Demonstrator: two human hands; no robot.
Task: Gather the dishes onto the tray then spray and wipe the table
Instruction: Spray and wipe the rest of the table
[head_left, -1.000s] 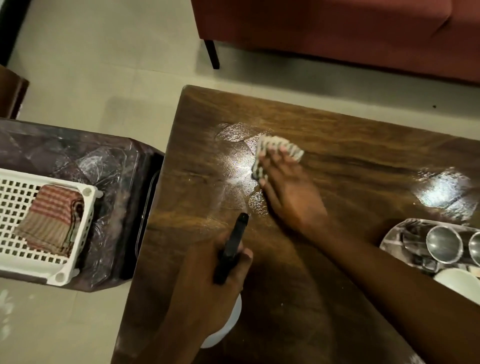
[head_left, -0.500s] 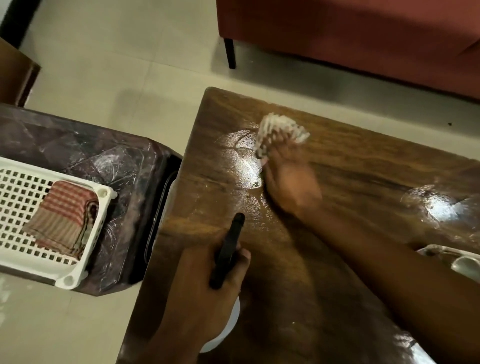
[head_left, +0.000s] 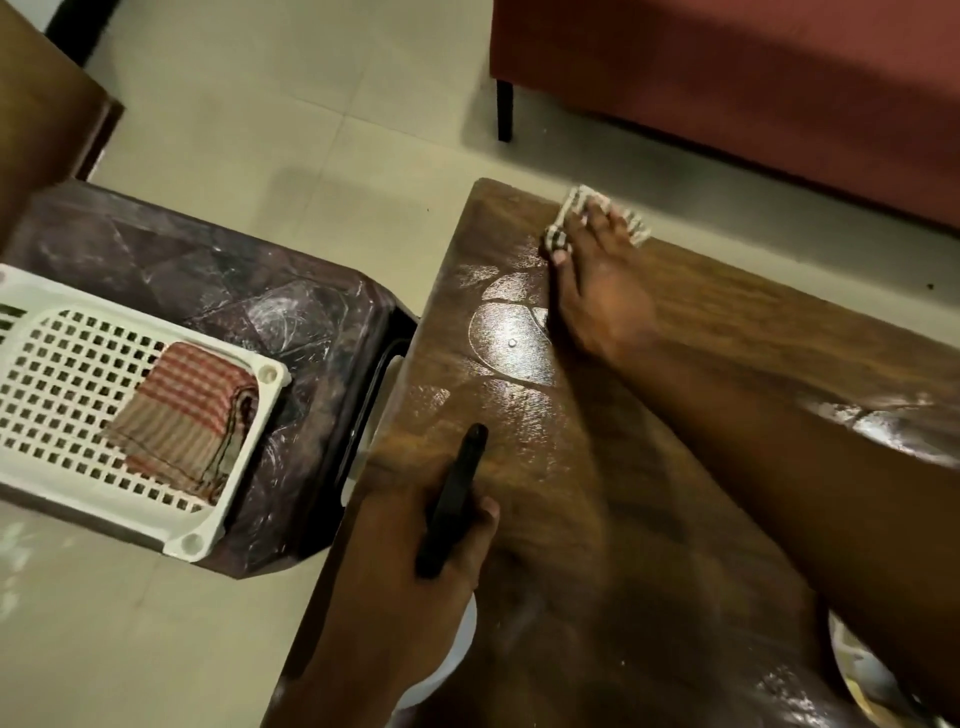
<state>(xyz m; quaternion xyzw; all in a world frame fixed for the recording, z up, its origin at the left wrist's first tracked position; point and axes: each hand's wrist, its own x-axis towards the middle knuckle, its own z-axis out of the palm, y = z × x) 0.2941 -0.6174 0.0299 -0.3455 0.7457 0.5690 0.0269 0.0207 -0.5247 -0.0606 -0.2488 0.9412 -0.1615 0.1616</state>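
**Item: wiping cloth** (head_left: 575, 201). Pale, checked and bunched. It lies at the far edge of the worktop (head_left: 644, 525), close to its 11 o'clock corner.

**Item: right hand** (head_left: 597, 293). Palm down on the cloth, fingers (head_left: 597, 221) spread flat across it and pressing. The thumb lies along the cloth's 7 o'clock side.

**Item: left hand** (head_left: 410, 582). At the near left edge of the worktop, fingers curled round the spray bottle (head_left: 453, 499). The black nozzle points to 12 o'clock and the white body shows below the hand.

**Item: wet patch** (head_left: 511, 332). Glossy film at 7 o'clock of the cloth, beside the right wrist.

**Item: tray** (head_left: 860, 675). Only a sliver shows at 5 o'clock, under the right forearm. Its contents cannot be told.

**Change:** over the last second the cloth has travelled from the middle of the wet patch toward 12 o'clock, up to the far edge. The bottle hand has stayed put.

**Reading:** gathering looks done and wiping is under way. The sheen left behind suggests more passes are needed, and so does a second glossy area (head_left: 893, 426) at 3 o'clock.

**Also present:** white basket (head_left: 205, 540) holding a folded red-checked towel (head_left: 187, 415), set on a dark side table (head_left: 291, 322) at 9 o'clock; red sofa (head_left: 727, 78) at 1 o'clock.
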